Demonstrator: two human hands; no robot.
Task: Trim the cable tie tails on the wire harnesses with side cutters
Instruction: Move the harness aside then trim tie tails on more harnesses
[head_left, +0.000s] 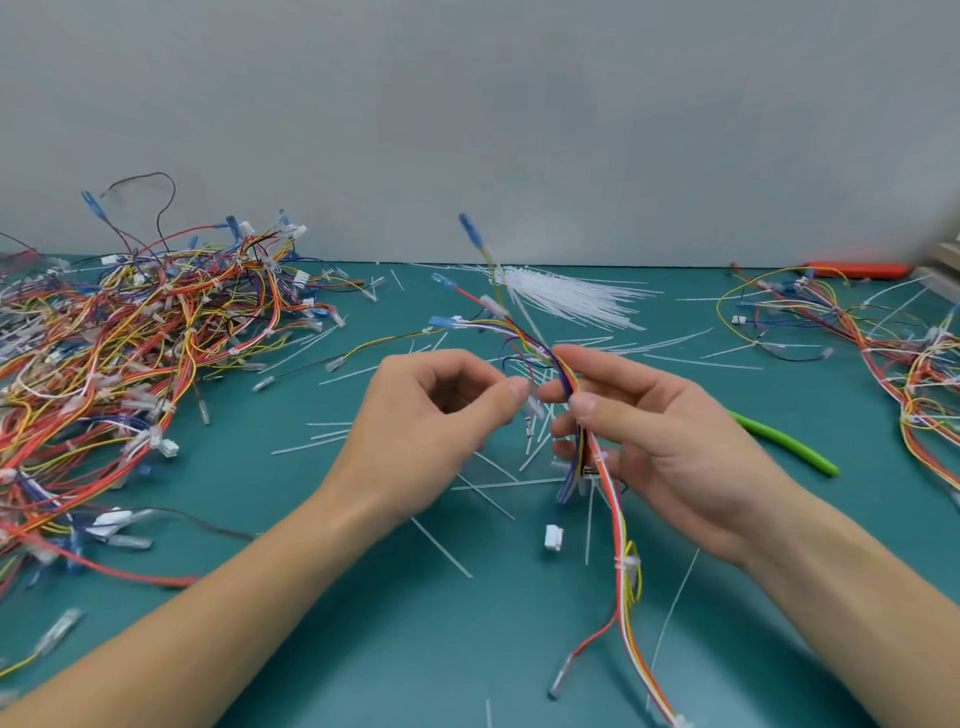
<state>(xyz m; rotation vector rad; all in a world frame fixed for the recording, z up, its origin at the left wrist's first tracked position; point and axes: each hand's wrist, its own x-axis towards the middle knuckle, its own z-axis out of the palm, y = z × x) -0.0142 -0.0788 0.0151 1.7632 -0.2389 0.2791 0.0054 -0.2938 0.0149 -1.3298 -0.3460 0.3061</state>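
Observation:
My right hand (660, 436) grips a wire harness (618, 525) of red, yellow, white and blue wires, holding it upright above the green mat (363, 639). Its blue and clear terminals fan out above the hand. My left hand (431, 415) is just left of the bundle, with thumb and forefinger pinching at a thin wire or tie near the harness; blur hides exactly what it holds. A green-handled tool (789, 444), probably the side cutters, lies on the mat behind my right hand, mostly hidden. Several cut tie tails (441, 548) lie scattered under my hands.
A big heap of harnesses (119, 358) covers the left of the mat. A smaller heap (883, 343) lies at the right. A bundle of white cable ties (566, 296) sits at the back centre, an orange tool (857, 270) at the back right. A grey wall stands behind.

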